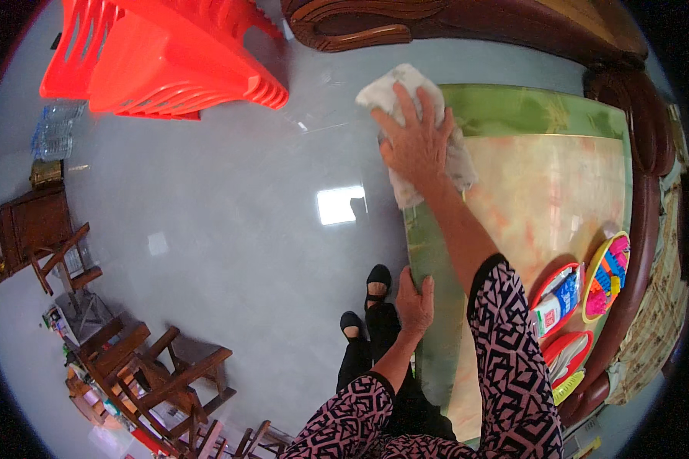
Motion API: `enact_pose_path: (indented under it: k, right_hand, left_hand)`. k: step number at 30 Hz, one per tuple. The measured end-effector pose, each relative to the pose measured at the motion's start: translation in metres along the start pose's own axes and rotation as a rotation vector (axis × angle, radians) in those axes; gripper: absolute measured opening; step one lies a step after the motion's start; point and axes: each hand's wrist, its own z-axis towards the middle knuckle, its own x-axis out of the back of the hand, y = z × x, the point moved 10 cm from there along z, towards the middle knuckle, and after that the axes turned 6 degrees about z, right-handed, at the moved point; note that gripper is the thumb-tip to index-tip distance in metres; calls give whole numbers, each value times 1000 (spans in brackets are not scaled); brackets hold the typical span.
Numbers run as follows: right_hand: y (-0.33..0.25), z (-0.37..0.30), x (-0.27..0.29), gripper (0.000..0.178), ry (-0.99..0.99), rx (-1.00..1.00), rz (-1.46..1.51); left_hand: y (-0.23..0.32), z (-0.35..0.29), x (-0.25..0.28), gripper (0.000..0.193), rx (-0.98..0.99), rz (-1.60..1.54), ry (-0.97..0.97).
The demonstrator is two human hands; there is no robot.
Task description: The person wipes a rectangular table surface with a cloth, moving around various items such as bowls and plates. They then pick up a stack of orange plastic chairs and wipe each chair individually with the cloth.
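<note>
A coffee table (pixel 553 176) with a marbled cream top and green border spreads out on my right. At its far left corner, my right hand (pixel 419 141) presses a pale, crumpled cloth (pixel 400 79) against the surface, fingers spread over the fabric. Part of the cloth sticks out past the corner, and some of it lies under my palm. Closer to my body, my left hand (pixel 415 304) grips the table's left edge, thumb and fingers apart on either side; some of its fingers are hidden.
Stacked red plastic chairs (pixel 168 61) stand far left. Wooden stools (pixel 172 375) crowd the near left. Red-rimmed bowls (pixel 573 359) and a yellow-rimmed basket of colourful toy blocks (pixel 606 277) sit at the table's right. A brown sofa (pixel 641 222) borders the right and a carved wooden seat (pixel 467 21) the far side.
</note>
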Motion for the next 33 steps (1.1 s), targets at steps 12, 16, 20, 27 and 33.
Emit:
enact_pose_path:
  k: [12,16,20,27,33]
  right_hand:
    - [-38,-76,-62,21,-484,396,-463]
    - [-78,-135,-68,25,-858,510,-551]
    - [-68,-198,-62,22,-670,543,-689]
    - [-92,-301,-28,25,-1041,533,-470]
    - [-88,-347,54,18,-521,403,-14]
  left_hand:
    - [5,9,-3,64,-115,26,-93]
    - [-40,3,12,63,105,-311,-269]
    - [-69,-23,22,76,379,-515,-332]
    - [-100,-50,67,81,489,-484,-140]
    - [-129,-67,62,74,560,-420,-143]
